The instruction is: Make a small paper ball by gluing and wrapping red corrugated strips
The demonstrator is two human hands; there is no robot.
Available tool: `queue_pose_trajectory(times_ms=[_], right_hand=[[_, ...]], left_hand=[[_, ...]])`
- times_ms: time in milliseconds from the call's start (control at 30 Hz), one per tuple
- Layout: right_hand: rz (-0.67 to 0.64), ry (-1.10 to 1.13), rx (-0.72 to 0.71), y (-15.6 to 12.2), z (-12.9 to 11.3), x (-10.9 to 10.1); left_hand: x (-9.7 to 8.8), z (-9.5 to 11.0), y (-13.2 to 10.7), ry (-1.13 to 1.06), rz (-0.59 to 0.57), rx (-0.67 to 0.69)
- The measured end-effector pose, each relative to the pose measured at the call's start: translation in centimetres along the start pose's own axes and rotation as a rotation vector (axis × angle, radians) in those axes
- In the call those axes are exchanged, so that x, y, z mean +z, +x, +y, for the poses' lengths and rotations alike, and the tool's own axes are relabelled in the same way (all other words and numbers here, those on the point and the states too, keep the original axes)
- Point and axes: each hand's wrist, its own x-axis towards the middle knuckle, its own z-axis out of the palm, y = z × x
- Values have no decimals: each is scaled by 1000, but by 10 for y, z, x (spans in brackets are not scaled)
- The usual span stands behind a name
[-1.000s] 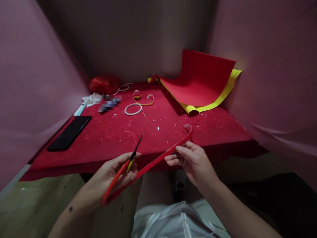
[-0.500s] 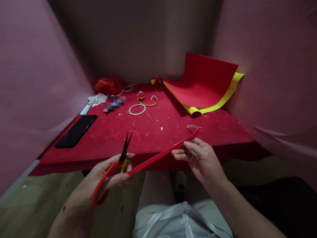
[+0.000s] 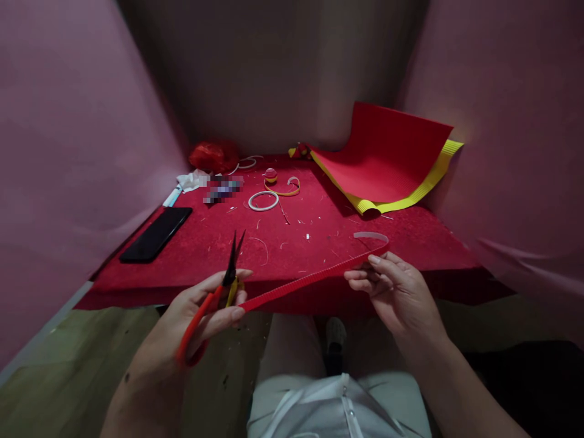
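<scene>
A long red corrugated paper strip [image 3: 301, 282] stretches slantwise between my two hands, above the table's front edge. My left hand [image 3: 207, 313] pinches its lower end between thumb and finger. The same hand carries scissors [image 3: 196, 325] with orange-red handles, their dark pointed blades slightly parted and facing up and away. Something small and yellow [image 3: 232, 292] shows beside the blades; its kind is unclear. My right hand [image 3: 401, 292] grips the strip near its other end with thumb and fingers. Past that grip the strip bends back, showing its pale underside.
Corrugated red and yellow sheets [image 3: 396, 164] lean at the back right. A black phone [image 3: 156, 235] lies left. Mid-table are a white ring [image 3: 263, 201], a small red-and-yellow coil [image 3: 271, 176] and a loose yellow strip [image 3: 285, 193]. A red plastic bag [image 3: 213, 156] sits behind, and paper scraps are scattered about.
My right hand has slid along the strip to the right, lengthening the stretch between my hands. The scissors stay in my left hand. The whole view has shifted slightly.
</scene>
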Motion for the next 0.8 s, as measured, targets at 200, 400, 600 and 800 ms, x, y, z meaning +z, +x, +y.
queue_pose_trajectory(times_ms=[200, 400, 600, 800], right_hand=[[27, -57, -61, -3, -8, -6], [-164, -72, -36, -10, 0, -2], [-253, -64, 118, -17, 26, 15], [-267, -87, 206, -20, 37, 26]], left_hand=[[9, 9, 3, -91, -33, 40], [20, 16, 6, -118, -61, 85], [35, 22, 10, -118, -64, 63], [41, 21, 14, -112, -57, 34]])
